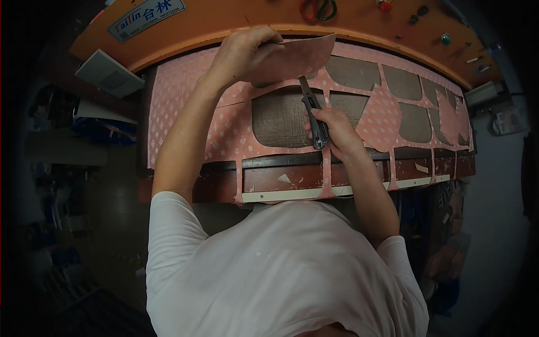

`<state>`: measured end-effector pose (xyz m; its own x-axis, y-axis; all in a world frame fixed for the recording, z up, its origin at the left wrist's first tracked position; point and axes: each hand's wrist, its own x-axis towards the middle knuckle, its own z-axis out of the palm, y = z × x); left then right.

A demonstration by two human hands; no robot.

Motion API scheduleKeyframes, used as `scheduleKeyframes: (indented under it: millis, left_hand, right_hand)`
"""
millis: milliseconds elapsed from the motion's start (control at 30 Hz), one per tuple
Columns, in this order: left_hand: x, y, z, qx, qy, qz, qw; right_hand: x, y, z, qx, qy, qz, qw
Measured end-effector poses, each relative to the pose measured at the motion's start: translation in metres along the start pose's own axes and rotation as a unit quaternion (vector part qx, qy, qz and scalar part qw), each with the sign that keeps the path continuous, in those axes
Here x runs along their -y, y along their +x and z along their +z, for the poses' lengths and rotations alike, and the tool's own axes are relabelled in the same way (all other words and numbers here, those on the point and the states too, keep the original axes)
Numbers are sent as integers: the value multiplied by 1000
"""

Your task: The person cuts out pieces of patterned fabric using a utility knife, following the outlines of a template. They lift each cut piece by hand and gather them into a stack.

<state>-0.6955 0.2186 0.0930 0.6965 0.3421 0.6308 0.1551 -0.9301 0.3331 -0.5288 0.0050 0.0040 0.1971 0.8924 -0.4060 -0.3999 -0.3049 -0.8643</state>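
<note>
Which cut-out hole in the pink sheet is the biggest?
The hole just left of the right hand and its knife, below the piece in the left hand; holes further right are smaller.

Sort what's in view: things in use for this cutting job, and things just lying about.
In use:
- left hand holding the cut piece
- right hand gripping the knife
- pink sheet

Lying about:
- scissors
- white box
- label

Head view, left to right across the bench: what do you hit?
White box → left hand gripping pink cut piece → right hand gripping utility knife → row of cut-out holes in the pink sheet.
</note>
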Motion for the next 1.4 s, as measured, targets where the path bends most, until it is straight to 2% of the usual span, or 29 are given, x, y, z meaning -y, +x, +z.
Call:
scheduleKeyframes:
  millis: [400, 500, 900, 1000, 1100, 1300, 1400]
  left_hand:
    - [0, -6, 1, -7, -16, -14, 1000]
    - [0, -6, 3, -9, -9, -12, 1000]
    - [-1, -6, 6, -20, 2, -37, 999]
    - [-3, -8, 7, -19, 14, -40, 999]
    - [-5, -8, 6, -20, 14, -38, 999]
    - [-6, -8, 5, -17, 26, -47, 998]
    - [-5, -8, 8, -32, 33, -53, 998]
  right_hand:
    - [1, 0, 13, 14, -18, -24, 999]
    - [4, -8, 17, 23, -23, 6, 999]
    - [-1, -9, 36, 9, -76, 14, 997]
    - [5, -10, 40, 5, -59, 37, 998]
    - [-4, 11, 30, 56, 17, -3, 998]
    - [4, -5, 43, 17, -41, 30, 999]
    - [-1, -14, 39, 37, -50, 28, 998]
